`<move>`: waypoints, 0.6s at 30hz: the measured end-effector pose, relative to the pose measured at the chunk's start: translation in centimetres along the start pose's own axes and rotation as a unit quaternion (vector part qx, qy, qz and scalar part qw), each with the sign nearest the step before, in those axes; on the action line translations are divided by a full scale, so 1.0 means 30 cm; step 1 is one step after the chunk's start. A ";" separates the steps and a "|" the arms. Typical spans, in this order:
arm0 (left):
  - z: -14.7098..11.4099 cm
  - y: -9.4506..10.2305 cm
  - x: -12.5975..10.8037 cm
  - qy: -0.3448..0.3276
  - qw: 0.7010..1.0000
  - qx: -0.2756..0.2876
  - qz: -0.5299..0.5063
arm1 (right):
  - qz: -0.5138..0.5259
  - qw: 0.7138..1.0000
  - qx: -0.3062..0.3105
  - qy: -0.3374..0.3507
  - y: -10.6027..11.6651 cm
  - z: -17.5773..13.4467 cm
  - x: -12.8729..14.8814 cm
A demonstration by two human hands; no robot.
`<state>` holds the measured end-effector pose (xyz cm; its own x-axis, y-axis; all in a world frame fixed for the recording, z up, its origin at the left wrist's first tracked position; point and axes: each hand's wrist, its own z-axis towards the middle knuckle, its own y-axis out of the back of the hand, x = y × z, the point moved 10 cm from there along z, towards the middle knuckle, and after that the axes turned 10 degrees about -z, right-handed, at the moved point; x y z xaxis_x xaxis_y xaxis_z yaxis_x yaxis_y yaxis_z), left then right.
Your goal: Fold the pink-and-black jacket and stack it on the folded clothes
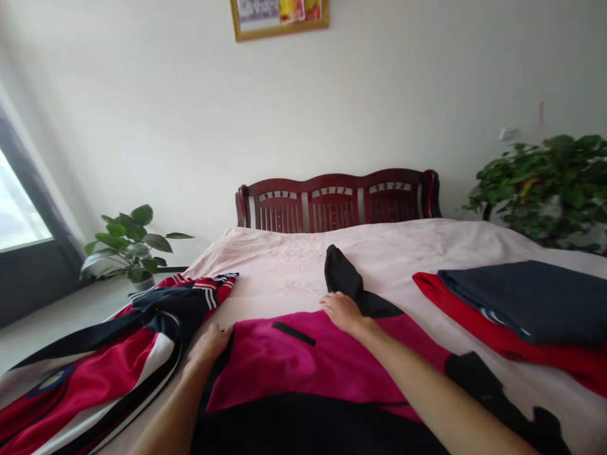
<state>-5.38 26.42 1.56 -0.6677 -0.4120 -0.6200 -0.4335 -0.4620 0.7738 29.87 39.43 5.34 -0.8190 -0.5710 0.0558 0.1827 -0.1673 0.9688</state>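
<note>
Magenta-and-black jacket (303,363) laid flat on the pink-sheeted bed (294,265), dead center, not folded yet. Left hand (211,344) gripping its edge at 9 o'clock, fingers curled under, so grip hard to read. Right hand (342,311) pressed flat, fingers together, by the black sleeve (344,278) at 12. Folded navy and red stack (521,309) already done at 3; striped red jacket (118,354) heaped at 9, waiting.

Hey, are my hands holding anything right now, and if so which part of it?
Neither grips anything. Left hand rests at the magenta garment's left edge; right hand lies flat on its top edge, by the black sleeve.
</note>
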 end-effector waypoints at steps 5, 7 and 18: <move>-0.010 -0.050 0.070 0.029 0.999 -0.021 -0.016 | -0.004 0.999 0.008 0.031 -0.114 0.108 0.088; -0.012 -0.051 0.077 0.005 0.999 -0.026 -0.034 | -0.006 0.999 0.006 0.030 -0.152 0.125 0.098; -0.024 -0.047 0.099 -0.021 0.997 -0.031 0.070 | -0.040 0.998 -0.043 0.010 -0.202 0.135 0.080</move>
<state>-6.30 25.28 -1.48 -0.7446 -0.4427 -0.4997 -0.2975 -0.4501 0.8420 24.60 42.33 0.57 -0.8216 -0.5695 -0.0260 0.1640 -0.2798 0.9459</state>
